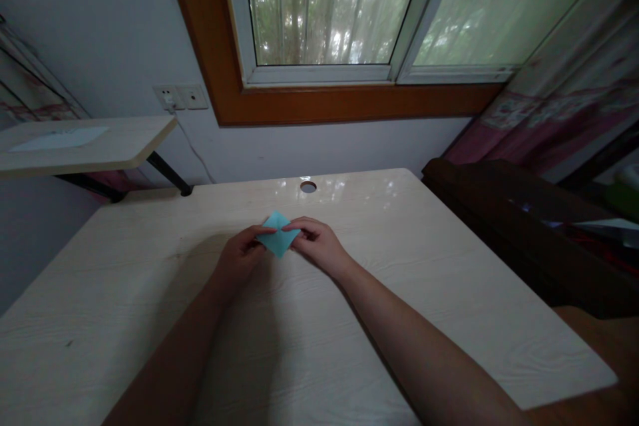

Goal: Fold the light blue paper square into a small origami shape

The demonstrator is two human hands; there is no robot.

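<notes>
A: Checking the hands. Sitting where in frame?
B: Meeting at centre of frame, a little above the middle. Seeing the left hand (239, 258) left of centre and the right hand (315, 244) right of centre, with forearms running up from the lower left and lower right.
A: Gripping anything?
B: Yes. Pinching a blue paper (277, 237) from both sides. Pressing its left corner with left-hand fingertips, pressing its right corner between right-hand thumb and fingers. Curling fingers in narrow on both sides, not spreading.
A: Lying flat or lifting?
B: Cannot tell. Reading as a small folded diamond, pointing one tip at the top of frame and one at the bottom. Sitting low over the table (409, 293); touching or hovering, not resolving at this size.
A: Placing it where on the table?
B: Near the middle of the top, just below the round cable hole (308, 186) by the far edge. Sitting well apart from both side edges.
A: Seeing anything else?
B: Seeing a side shelf (120, 146) at upper left, carrying a pale sheet (60, 138). Spotting a wall socket (180, 97) just right of it, with a cord (192, 146) dropping from it. Noting a window (329, 6) across top centre in an orange-brown frame. Noting a curtain (564, 100) at upper right and dark wooden furniture (499, 213) below it, standing just beside the table's right edge.
</notes>
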